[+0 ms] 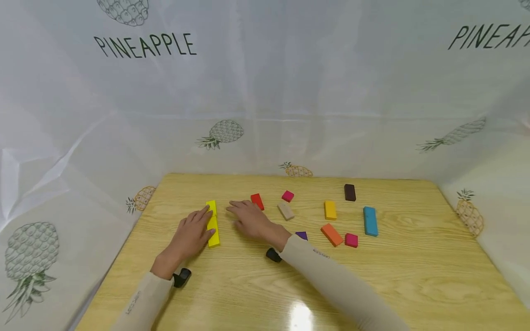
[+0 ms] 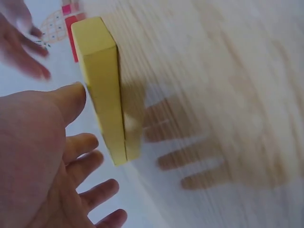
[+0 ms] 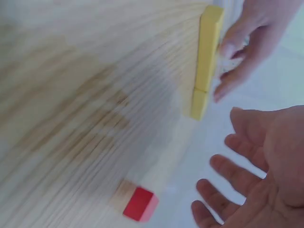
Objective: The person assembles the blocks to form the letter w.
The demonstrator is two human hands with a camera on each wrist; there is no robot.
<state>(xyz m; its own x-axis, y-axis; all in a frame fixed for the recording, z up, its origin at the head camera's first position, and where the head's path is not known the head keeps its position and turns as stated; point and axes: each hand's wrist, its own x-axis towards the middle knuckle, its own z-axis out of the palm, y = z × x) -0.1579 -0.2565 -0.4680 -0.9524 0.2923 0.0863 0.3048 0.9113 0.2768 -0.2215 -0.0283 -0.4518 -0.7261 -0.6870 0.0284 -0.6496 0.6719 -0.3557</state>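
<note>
Two yellow blocks lie end to end in the head view, a long one (image 1: 214, 241) nearer me and a shorter one (image 1: 212, 205) beyond it. My left hand (image 1: 190, 235) is at their left side, fingers extended and thumb close to the long block. Whether it touches them is hard to tell; the left wrist view shows the fingers spread, gripping nothing. To the right of the yellow row, my right hand (image 1: 251, 219) hovers palm down with loose, spread fingers. It holds nothing, and a red block (image 1: 257, 202) sits just beyond it.
Right of the hands lie a beige block (image 1: 285, 211), two pink blocks (image 1: 287, 196), a purple block (image 1: 302, 235) partly behind the right arm, a yellow-orange block (image 1: 330, 210), an orange block (image 1: 332, 235), a blue block (image 1: 370, 221) and a dark brown block (image 1: 349, 192). Pineapple-print sheeting surrounds the wooden table (image 1: 232, 294).
</note>
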